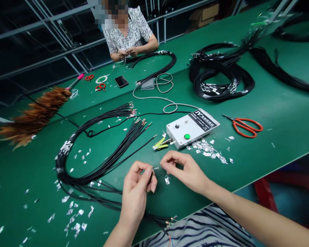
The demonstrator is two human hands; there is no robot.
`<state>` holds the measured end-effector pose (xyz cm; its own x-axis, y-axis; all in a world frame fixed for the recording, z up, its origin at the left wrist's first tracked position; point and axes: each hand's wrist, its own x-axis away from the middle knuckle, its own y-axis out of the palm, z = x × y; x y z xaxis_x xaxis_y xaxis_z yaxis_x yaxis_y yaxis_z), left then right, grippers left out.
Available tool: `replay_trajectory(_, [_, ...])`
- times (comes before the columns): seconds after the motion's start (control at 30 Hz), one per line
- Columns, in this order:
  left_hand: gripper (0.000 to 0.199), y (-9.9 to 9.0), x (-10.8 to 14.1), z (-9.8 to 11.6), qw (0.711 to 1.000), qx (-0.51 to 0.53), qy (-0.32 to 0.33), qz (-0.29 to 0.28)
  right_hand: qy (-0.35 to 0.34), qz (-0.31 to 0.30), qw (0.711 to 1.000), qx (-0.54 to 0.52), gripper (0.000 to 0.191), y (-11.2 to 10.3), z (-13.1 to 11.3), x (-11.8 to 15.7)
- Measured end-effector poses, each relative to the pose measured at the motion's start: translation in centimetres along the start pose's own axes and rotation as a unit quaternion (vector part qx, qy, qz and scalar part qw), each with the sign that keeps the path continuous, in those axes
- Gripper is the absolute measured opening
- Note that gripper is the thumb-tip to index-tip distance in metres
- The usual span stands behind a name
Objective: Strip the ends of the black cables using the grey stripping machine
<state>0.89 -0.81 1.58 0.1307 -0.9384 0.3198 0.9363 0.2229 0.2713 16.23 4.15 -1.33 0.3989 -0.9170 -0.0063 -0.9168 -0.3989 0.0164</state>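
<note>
My left hand [137,187] pinches the end of a black cable between thumb and fingers, and a thin pale wire tip [156,168] sticks out towards the right. Just across from that tip is my right hand [186,168], thumb and forefinger pressed together; anything between them is too small to make out. A looped bundle of black cables [63,173] with stripped, coloured ends lies to the left. Beyond my hands sits a white control box [190,132] with a green button, and a yellow-green clip [160,144] at its near left corner.
Foil scraps [208,151] lie beside the box, with more at lower left. Orange-handled scissors [247,127] rest at right. Further back are coiled black cables [221,92], a phone [121,81] and a feather duster [38,113]. A co-worker [130,34] sits across the table, hands on a wire.
</note>
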Motion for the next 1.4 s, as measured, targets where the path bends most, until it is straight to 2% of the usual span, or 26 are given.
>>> replay_trajectory(0.13, [0.033,0.0,-0.1,0.0,1.0,0.0,-0.002,-0.005,-0.148,-0.005,0.982,0.113,0.007,0.5,-0.4,0.2])
replay_trajectory(0.23, [0.031,-0.1,0.0,-0.2,1.0,-0.008,-0.004,-0.016,-0.192,-0.003,0.968,0.16,0.011,0.8,-0.5,0.1])
replay_trajectory(0.3, [0.028,-0.3,0.0,-0.6,1.0,-0.023,0.008,-0.02,-0.156,-0.003,0.977,0.147,0.014,1.0,-0.6,0.1])
replay_trajectory(0.4, [0.022,-0.4,0.1,-1.2,0.996,-0.059,0.061,-0.008,0.0,-0.032,0.999,0.012,0.016,1.2,-0.4,0.3])
replay_trajectory(0.47, [0.021,-0.5,0.1,-1.4,0.993,-0.079,0.088,-0.013,0.104,-0.071,0.987,-0.1,0.022,1.2,-0.3,0.3])
replay_trajectory(0.5, [0.021,-0.5,0.1,-1.3,0.992,-0.087,0.087,-0.025,0.135,-0.088,0.977,-0.14,0.026,1.2,-0.3,0.3])
replay_trajectory(0.57, [0.02,-0.6,0.1,-1.0,0.991,-0.099,0.063,-0.057,0.16,-0.096,0.967,-0.175,0.031,0.9,-0.3,0.3])
replay_trajectory(0.67, [0.018,-0.8,0.2,-0.2,0.984,-0.157,0.034,-0.082,0.154,-0.072,0.97,-0.175,0.034,0.5,-0.5,0.3])
replay_trajectory(0.8, [0.02,-0.9,0.5,0.2,0.962,-0.262,0.033,-0.067,0.112,-0.031,0.985,-0.131,0.03,0.4,-0.5,0.5])
replay_trajectory(0.97, [0.026,-0.5,0.4,0.0,0.977,-0.212,0.018,-0.024,0.025,0.02,0.999,0.02,0.014,0.7,0.2,1.1])
replay_trajectory(1.07, [0.029,-0.3,0.3,0.1,0.98,-0.198,0.009,-0.017,-0.031,0.039,0.996,0.072,0.014,0.8,0.3,1.3])
replay_trajectory(1.2, [0.03,-0.4,0.3,-0.2,0.98,-0.196,0.009,-0.018,-0.147,0.061,0.973,0.169,0.007,1.1,0.0,0.9])
replay_trajectory(1.27, [0.028,-0.7,0.4,-0.5,0.98,-0.195,0.016,-0.024,-0.202,0.061,0.951,0.228,0.014,1.1,-0.1,0.6])
replay_trajectory(1.33, [0.027,-0.9,0.5,-0.8,0.981,-0.19,0.02,-0.028,-0.235,0.046,0.934,0.267,0.018,0.9,-0.1,0.4])
replay_trajectory(1.4, [0.026,-1.0,0.5,-0.9,0.98,-0.196,0.019,-0.026,-0.242,0.028,0.928,0.281,0.018,0.7,0.0,0.4])
